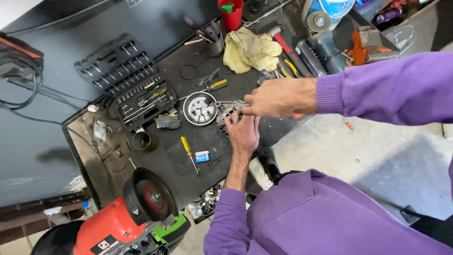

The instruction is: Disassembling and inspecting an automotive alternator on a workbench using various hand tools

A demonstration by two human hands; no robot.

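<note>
Head view: left hand (243, 132) and right hand (278, 98) hide most of the metal housing (225, 109).

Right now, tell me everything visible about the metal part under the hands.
The metal part is a grey, cast-looking round housing with openings and lugs at its rim. It lies flat on the dark workbench, beside a shiny round metal dish. The left hand rests on its near side; the right hand grips its far edge. Much is hidden.
</note>
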